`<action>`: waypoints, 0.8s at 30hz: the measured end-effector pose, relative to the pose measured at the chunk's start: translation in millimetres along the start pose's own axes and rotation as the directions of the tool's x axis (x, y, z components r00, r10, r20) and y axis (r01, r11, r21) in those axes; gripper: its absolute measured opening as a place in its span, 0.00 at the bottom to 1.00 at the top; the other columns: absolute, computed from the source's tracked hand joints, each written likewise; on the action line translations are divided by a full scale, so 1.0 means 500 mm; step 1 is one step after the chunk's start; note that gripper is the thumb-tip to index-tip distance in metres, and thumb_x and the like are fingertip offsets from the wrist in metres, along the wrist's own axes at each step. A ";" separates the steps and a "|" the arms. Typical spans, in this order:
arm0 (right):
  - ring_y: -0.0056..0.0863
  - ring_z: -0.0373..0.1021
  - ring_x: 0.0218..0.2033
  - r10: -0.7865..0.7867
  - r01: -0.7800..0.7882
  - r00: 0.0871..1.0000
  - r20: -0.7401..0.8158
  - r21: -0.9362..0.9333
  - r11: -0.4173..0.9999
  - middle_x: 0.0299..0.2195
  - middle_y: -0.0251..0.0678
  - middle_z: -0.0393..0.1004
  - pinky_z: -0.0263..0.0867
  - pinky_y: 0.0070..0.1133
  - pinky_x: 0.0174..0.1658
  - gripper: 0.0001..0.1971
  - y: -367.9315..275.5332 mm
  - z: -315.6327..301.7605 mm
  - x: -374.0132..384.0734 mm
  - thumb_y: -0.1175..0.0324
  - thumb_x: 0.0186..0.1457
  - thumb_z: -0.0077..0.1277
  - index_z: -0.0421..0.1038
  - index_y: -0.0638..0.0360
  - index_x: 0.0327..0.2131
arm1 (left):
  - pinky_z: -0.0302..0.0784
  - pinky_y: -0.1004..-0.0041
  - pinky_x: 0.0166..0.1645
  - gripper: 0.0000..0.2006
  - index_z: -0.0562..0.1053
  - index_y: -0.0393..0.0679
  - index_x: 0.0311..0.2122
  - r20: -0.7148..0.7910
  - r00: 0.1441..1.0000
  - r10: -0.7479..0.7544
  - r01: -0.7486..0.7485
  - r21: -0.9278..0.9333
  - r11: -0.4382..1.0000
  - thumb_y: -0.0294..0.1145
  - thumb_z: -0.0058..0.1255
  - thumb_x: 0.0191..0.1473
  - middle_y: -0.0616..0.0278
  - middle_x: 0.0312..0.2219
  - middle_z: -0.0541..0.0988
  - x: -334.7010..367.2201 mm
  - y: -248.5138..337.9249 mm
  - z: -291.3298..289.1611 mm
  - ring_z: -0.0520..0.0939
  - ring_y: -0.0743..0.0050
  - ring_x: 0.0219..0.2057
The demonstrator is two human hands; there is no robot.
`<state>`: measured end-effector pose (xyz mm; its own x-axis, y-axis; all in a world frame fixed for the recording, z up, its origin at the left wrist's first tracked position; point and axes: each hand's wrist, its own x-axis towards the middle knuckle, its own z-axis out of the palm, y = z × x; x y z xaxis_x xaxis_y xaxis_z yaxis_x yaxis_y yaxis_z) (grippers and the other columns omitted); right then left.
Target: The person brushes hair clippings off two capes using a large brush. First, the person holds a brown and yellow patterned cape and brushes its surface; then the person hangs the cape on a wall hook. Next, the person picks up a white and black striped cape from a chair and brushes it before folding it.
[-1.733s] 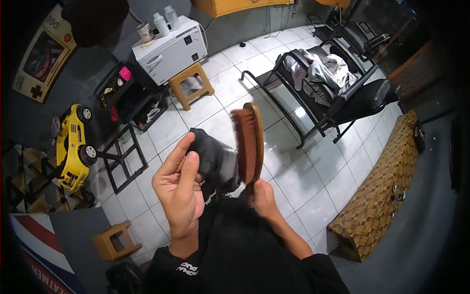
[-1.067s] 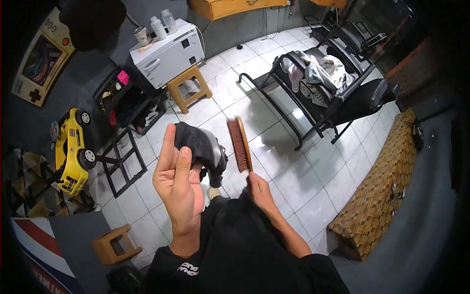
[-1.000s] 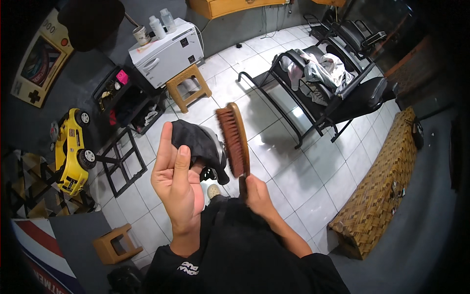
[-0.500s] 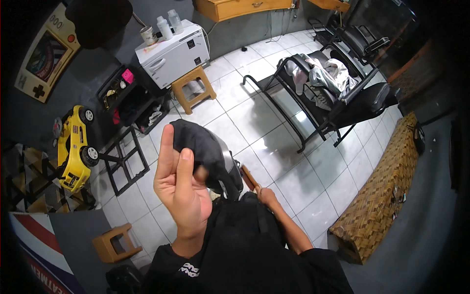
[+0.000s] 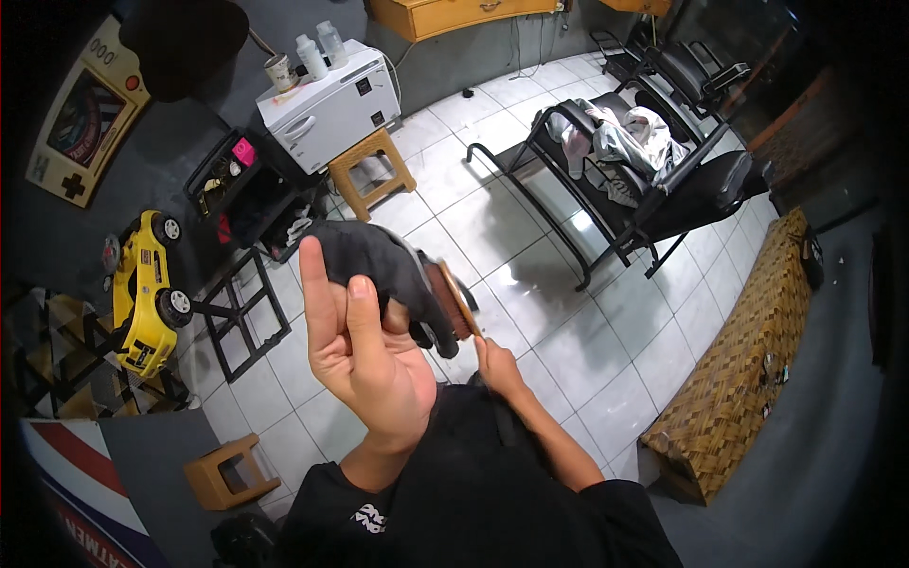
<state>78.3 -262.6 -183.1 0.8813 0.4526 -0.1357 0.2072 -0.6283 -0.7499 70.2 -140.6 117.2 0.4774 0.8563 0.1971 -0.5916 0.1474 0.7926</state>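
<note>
Just ahead of my body, my left hand (image 5: 379,364) has its index finger and thumb raised. Its other fingers are curled against a rounded black fabric item (image 5: 369,260) with a pale grey edge; the hand partly covers it, and its exact kind is unclear. A wooden-backed brush (image 5: 453,301) with reddish-brown bristles rests along the item's right side, bristles facing it. My right hand (image 5: 500,367) is closed around the brush's near end.
A black reclining chair (image 5: 653,204) with crumpled cloth stands at the right, beside a long woven-bamboo bench (image 5: 729,369). At the left are a white cabinet (image 5: 331,114), brown stools (image 5: 374,175), a black trolley (image 5: 251,185), a metal frame (image 5: 241,312) and a yellow toy car (image 5: 147,293).
The brush has come up and forward along the black item's right side, with my right hand. My left hand and the item have tilted slightly, showing the bristles more.
</note>
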 end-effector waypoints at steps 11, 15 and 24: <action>0.18 0.58 0.16 0.184 -0.209 0.977 0.109 0.661 0.721 0.15 0.28 0.60 0.54 0.17 0.19 0.23 -0.035 -0.016 -0.012 0.51 0.63 0.32 0.62 0.58 0.23 | 0.66 0.92 0.33 0.24 0.54 0.33 0.59 -0.015 0.991 0.134 -0.134 -0.037 0.990 0.16 0.39 0.57 0.77 0.21 0.52 0.044 -0.031 0.005 0.55 0.96 0.22; 0.25 0.61 0.16 -0.260 0.192 0.965 0.021 0.618 0.763 0.15 0.34 0.59 0.56 0.21 0.22 0.19 -0.233 -0.155 -0.041 0.58 0.64 0.30 0.60 0.62 0.26 | 0.64 0.93 0.32 0.24 0.54 0.33 0.60 -0.048 0.997 0.065 -0.069 -0.079 0.995 0.16 0.39 0.57 0.77 0.21 0.52 0.033 -0.040 0.024 0.55 0.96 0.22; 0.55 0.70 0.33 0.111 -0.046 0.908 0.404 -0.168 0.985 0.30 0.59 0.73 0.66 0.39 0.38 0.27 0.227 0.114 0.002 0.57 0.61 0.24 0.71 0.69 0.33 | 0.75 0.87 0.35 0.25 0.56 0.35 0.59 -0.033 0.998 0.054 -0.058 -0.131 0.990 0.16 0.39 0.55 0.78 0.20 0.57 0.025 0.026 0.048 0.63 0.97 0.22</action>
<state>78.6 -297.3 -305.1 0.6521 0.5966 -0.4679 0.2350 -0.7457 -0.6234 84.0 -139.7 143.8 0.4233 0.8786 0.2209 -0.6984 0.1612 0.6973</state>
